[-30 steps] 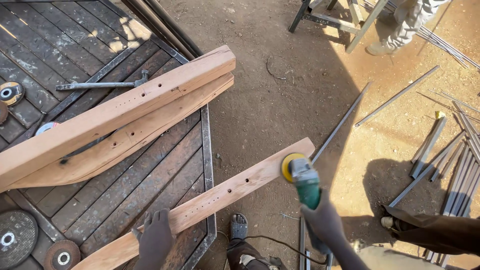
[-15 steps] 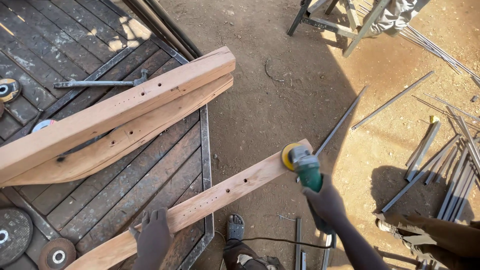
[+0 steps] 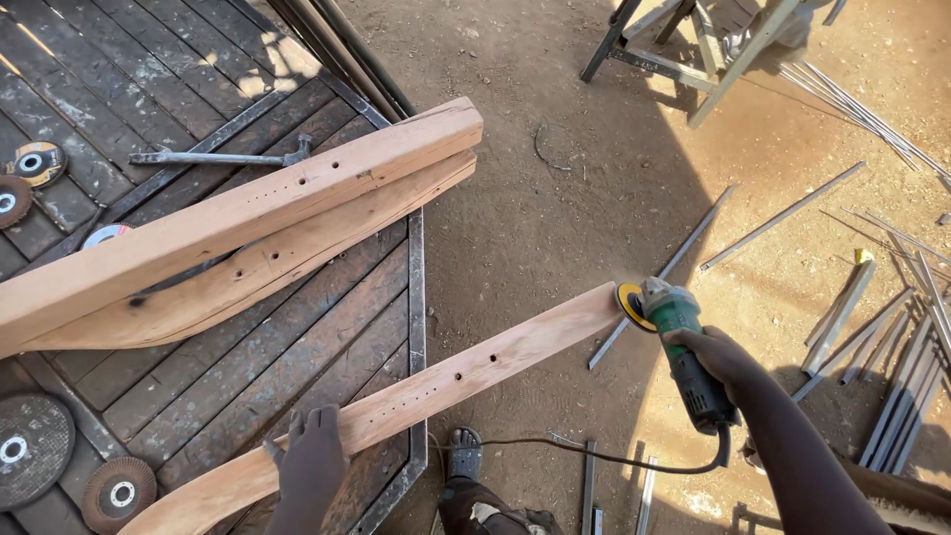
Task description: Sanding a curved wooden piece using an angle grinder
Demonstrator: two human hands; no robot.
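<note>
Since the earlier frame the grinder (image 3: 679,342) has hardly shifted: its yellow disc (image 3: 630,305) stays against the far end of the plank (image 3: 446,381), and the view has swung only a little.

Right hand (image 3: 715,359) is wrapped tight round the green grinder body, with the black cord (image 3: 584,451) looping away below toward a sandalled foot (image 3: 463,456). Left hand (image 3: 312,451) lies on the near part of the plank, fingers spread wide and pressing flat. That plank runs slantwise from the lower left, across the table (image 3: 414,297) edge, out over the dirt.

2 thicker beams (image 3: 248,228) lie stacked further up the table, beside a metal bar (image 3: 213,157). 5 loose discs (image 3: 35,446) sit along the table's left side. Steel rods (image 3: 892,347) lie scattered on the ground at right, near a metal stand (image 3: 693,50).
</note>
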